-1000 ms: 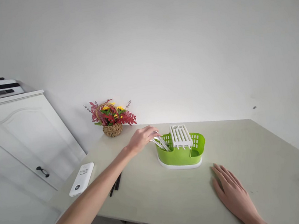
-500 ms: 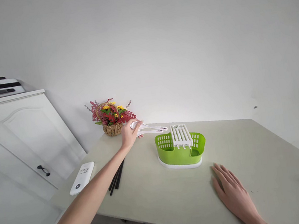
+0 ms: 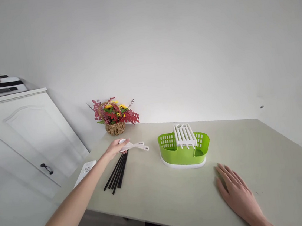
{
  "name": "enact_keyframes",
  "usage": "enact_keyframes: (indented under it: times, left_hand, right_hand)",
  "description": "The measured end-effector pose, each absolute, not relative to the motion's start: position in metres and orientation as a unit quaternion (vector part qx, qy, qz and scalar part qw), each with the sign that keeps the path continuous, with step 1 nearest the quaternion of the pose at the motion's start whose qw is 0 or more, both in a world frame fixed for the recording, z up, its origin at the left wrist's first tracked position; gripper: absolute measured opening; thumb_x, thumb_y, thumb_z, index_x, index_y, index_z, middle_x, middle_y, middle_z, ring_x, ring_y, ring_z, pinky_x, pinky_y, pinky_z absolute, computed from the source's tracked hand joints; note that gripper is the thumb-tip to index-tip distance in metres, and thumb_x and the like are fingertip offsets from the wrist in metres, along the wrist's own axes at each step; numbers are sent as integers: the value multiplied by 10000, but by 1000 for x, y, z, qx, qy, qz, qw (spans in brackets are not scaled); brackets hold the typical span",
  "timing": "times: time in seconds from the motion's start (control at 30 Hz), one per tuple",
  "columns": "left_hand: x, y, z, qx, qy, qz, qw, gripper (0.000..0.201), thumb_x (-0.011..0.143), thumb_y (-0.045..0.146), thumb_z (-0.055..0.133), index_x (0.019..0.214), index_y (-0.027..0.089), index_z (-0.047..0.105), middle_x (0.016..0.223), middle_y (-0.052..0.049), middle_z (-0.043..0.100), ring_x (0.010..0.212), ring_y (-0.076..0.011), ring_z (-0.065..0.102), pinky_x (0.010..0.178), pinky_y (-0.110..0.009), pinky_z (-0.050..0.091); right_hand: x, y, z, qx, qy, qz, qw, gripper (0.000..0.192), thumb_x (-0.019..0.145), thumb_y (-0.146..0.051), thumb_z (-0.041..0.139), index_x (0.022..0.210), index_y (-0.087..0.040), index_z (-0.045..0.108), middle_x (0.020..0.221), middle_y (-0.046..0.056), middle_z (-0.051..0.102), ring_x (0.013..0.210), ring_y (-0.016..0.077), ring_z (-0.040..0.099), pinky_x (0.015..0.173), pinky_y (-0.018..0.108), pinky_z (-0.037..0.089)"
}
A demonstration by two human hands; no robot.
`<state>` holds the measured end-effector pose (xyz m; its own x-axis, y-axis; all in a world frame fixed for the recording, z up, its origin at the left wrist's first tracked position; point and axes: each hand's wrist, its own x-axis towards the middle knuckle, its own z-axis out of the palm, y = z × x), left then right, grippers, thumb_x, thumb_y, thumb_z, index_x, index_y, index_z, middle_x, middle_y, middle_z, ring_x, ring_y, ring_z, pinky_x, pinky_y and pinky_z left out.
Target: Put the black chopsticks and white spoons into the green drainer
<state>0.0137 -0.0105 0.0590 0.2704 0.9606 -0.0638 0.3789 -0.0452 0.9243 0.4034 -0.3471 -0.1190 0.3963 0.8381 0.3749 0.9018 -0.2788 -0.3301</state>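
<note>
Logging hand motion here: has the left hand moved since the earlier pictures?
Yes. Judged against the green basket, the left hand, holding white spoons, has moved left, away from it, toward the black sticks.

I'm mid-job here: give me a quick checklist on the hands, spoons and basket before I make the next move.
1. White spoons gripped: ok, left hand holds them, two handles pointing toward the basket.
2. Spoon bowls fully in view: not ok, the left hand partly covers them.
3. Spoons off the table: cannot tell, contact is unclear.
4. Black chopsticks flat: ok, lying on the table beside the left forearm.
5. Right hand away from green basket: ok, flat on the table, apart from it.
</note>
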Motion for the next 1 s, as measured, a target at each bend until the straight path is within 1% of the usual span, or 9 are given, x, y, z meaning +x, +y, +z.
enact_keyframes:
  times: [0.1,0.23,0.3,0.4,0.53,0.63,0.8,0.9,1.0]
  left_hand:
    - [2,-14,52,690,500,209,480,649,611,659,870,919,105,731,629,-64,712,473,-193,639,422,-256,466]
    - [2,-17,52,750,457,86,470,651,647,730,806,891,135,710,623,-13,687,509,-170,648,448,-230,470]
    - [6,-17,52,765,445,45,463,657,655,748,788,907,146,709,646,-3,686,514,-160,648,448,-222,472]
    - [15,-17,48,768,441,4,464,669,641,759,790,914,153,712,696,-16,702,513,-161,655,431,-223,471]
    - [28,-17,39,767,433,-36,472,649,617,747,811,867,156,713,709,-34,718,502,-165,656,417,-227,469]
    - [35,-15,31,769,429,-43,473,635,603,732,827,843,158,697,692,-40,724,501,-178,664,409,-231,463]
    - [41,-8,21,768,449,-41,455,628,580,724,838,772,177,597,646,-51,719,496,-202,676,399,-242,458]
    - [43,-2,19,777,444,-45,444,617,587,712,836,792,197,564,658,-44,729,489,-212,681,392,-249,454]
    - [45,2,19,792,439,-48,421,593,599,697,831,816,204,584,654,-37,731,478,-215,678,385,-247,442]
  right_hand:
    - [403,-348,-118,-801,-542,-57,249,622,1033,-478,269,1506,-161,520,1606,46,470,1532,239,338,1281,470,256]
    - [403,-348,-117,-803,-538,-49,250,620,1032,-478,274,1511,-165,513,1608,47,467,1536,241,330,1280,474,256]
    - [403,-349,-117,-801,-542,-49,250,620,1033,-476,275,1511,-159,511,1607,53,468,1536,244,331,1280,475,255]
    - [404,-349,-117,-798,-545,-52,250,617,1035,-472,281,1517,-157,502,1606,62,469,1534,251,334,1279,483,256]
    - [404,-350,-117,-797,-546,-52,252,611,1036,-469,288,1527,-166,489,1609,62,464,1533,252,337,1281,483,249]
    - [404,-351,-115,-800,-542,-48,252,603,1035,-470,298,1530,-183,486,1612,48,461,1538,245,327,1280,481,253]
    - [403,-351,-112,-803,-538,-43,253,598,1034,-480,304,1528,-199,490,1611,37,463,1537,248,328,1276,484,265]
    - [404,-351,-112,-801,-541,-49,252,603,1036,-484,297,1528,-195,491,1610,35,463,1536,246,332,1277,481,265]
    - [404,-351,-113,-798,-544,-55,251,603,1035,-482,299,1527,-192,492,1610,41,463,1535,248,334,1274,488,271]
